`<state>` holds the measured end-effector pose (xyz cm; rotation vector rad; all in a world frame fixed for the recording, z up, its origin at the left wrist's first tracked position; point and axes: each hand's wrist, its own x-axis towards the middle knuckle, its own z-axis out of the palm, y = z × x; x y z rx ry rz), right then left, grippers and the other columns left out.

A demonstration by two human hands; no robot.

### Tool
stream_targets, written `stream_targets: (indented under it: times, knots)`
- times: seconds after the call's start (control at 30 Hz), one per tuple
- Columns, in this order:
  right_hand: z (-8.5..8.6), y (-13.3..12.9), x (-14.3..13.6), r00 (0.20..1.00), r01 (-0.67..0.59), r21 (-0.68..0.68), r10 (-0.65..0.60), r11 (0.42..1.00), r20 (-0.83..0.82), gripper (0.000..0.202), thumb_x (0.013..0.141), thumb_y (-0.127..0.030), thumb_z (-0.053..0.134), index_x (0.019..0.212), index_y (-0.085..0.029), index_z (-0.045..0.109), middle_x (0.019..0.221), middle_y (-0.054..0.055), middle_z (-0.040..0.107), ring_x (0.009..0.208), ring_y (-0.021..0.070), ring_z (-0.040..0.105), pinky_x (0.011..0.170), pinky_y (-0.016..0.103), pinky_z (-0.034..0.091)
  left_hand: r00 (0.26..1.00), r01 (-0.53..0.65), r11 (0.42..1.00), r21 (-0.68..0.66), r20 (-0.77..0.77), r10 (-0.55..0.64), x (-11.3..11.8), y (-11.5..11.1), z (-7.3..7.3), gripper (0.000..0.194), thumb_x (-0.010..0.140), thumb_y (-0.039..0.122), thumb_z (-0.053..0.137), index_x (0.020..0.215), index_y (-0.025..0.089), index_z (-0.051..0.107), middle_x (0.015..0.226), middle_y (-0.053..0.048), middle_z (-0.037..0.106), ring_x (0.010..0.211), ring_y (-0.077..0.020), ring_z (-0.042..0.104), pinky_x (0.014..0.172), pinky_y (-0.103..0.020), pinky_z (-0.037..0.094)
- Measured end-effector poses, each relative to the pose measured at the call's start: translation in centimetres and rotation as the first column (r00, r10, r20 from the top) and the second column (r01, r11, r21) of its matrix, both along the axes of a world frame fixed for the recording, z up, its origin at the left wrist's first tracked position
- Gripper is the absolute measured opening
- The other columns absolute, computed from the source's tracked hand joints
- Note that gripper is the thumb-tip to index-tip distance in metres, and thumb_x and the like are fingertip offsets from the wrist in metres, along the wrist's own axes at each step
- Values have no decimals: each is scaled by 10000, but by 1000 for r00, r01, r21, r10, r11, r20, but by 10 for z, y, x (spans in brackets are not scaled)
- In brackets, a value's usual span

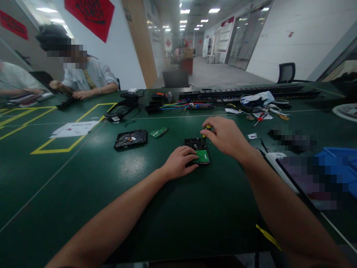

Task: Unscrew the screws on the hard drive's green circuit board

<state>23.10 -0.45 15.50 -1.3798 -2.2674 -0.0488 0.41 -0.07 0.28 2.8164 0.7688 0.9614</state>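
Note:
A black hard drive with a green circuit board (203, 157) lies on the green table (156, 208), in front of me. My left hand (180, 162) rests on its left side, fingers apart and touching the board. My right hand (223, 136) is closed around a small yellow and black screwdriver (208, 127), held upright over the drive's upper right part. The screwdriver's tip is too small to make out. To the left lie a second black hard drive (131, 139) and a loose green circuit board (158, 132).
Coloured cables (178, 106), tools and long black strips (245, 91) line the back. A red screwdriver (261, 117) lies back right. At right are a tablet-like device (298, 178) and a blue bin (334, 163). A person (89, 76) sits at back left.

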Motion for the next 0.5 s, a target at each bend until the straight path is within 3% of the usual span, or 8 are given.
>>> stream_targets:
  times: [0.2,0.5]
  knots:
    - [-3,1,0,999,34,4,-34,999,-14,249,973,-454,720,950,-207,712,951,83,758,867,246,663,798,375,444,1000,-6,1000,-20,0,6,0,0,1,307,982,404,709,1238,237,740,1261,-104,720,1229,-289,654,1075,-507,530]
    - [-6,3,0,999,22,4,-22,1000,-47,187,978,-400,713,999,-214,712,968,83,750,887,251,657,803,377,444,1000,-7,1000,-27,-11,7,0,0,1,306,993,410,695,1243,239,737,1266,-103,713,1232,-286,651,1086,-505,527]
